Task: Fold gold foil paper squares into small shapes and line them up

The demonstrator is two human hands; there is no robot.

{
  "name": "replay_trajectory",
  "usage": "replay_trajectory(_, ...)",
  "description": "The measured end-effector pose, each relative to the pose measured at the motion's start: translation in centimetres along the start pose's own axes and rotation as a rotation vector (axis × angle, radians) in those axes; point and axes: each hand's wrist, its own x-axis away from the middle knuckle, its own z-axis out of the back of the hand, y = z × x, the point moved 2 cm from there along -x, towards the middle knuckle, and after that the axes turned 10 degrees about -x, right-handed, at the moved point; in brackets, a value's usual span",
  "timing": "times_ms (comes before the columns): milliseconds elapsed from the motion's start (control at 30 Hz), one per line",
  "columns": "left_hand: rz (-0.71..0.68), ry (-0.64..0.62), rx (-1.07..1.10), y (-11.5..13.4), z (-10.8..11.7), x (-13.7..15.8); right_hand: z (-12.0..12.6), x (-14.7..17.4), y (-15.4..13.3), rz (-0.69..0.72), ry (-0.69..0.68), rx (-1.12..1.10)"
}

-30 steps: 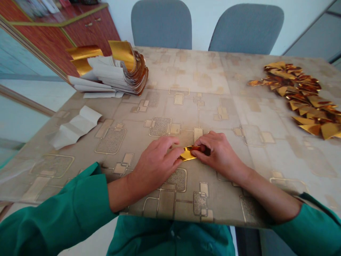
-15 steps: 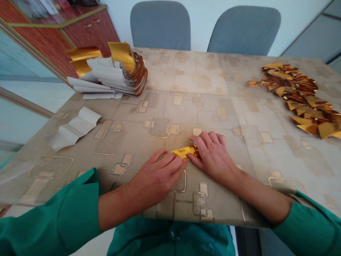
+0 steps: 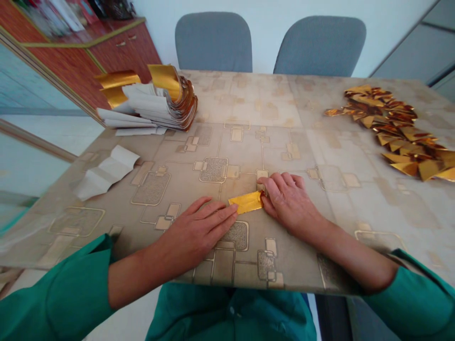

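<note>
A folded strip of shiny gold paper (image 3: 246,202) lies flat on the patterned tablecloth in front of me. My left hand (image 3: 199,227) rests with straight fingers on the cloth, its fingertips at the strip's left end. My right hand (image 3: 289,201) has its thumb and curled fingers closed on the right end, which they partly hide. Where the right fingers meet the paper, a darker reddish-brown edge shows.
A tall stack of gold-and-white paper sheets (image 3: 152,104) stands at the back left. Nearer lies a creased white paper (image 3: 108,173). Linked folded gold pieces (image 3: 401,130) spread along the right. Beyond the far edge are two grey chairs (image 3: 213,42).
My left hand has slid left and its fingers have straightened, leaving more of the gold strip uncovered. The strip now looks flatter and wider. My right hand keeps its hold.
</note>
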Motion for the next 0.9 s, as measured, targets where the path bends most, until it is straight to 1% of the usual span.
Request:
replay_trajectory(133,0.005,0.068,0.089,-0.8,-0.3,-0.6,0.5,-0.2,0.6,0.015,0.015,-0.197)
replay_trajectory(233,0.023,0.143,0.114,-0.9,-0.7,-1.5,1.6,-0.2,0.5,0.020,0.081,-0.303)
replay_trajectory(300,0.035,0.169,0.106,-0.8,-0.9,-2.2,2.1,-0.2,0.2,0.029,0.085,-0.303)
replay_trajectory(400,0.057,0.177,0.107,-0.7,-0.9,-3.0,2.0,-0.2,-0.4,0.031,0.017,-0.280)
replay_trajectory(467,0.096,0.190,0.126,-0.8,-0.7,-3.4,1.7,-0.2,-0.5,0.015,0.000,-0.286)
replay_trajectory(533,0.153,0.207,0.162,-1.0,-0.5,-3.7,1.4,-0.2,-0.4,-0.001,0.017,-0.303)
replay_trajectory(633,0.241,0.192,0.210,-1.5,-0.4,-4.2,1.2,-0.3,-0.2,0.006,0.011,-0.327)
replay_trajectory(733,0.313,0.119,0.199,-1.8,-0.4,-4.7,1.4,-0.3,-0.3,0.014,-0.013,-0.352)
replay_trajectory(833,0.341,0.061,0.189,-1.9,-0.4,-5.1,1.7,-0.4,-0.4,0.018,0.012,-0.375)
replay_trajectory(900,0.338,0.056,0.184,-1.9,-0.2,-5.4,1.9,-0.4,-0.5,0.034,0.033,-0.383)
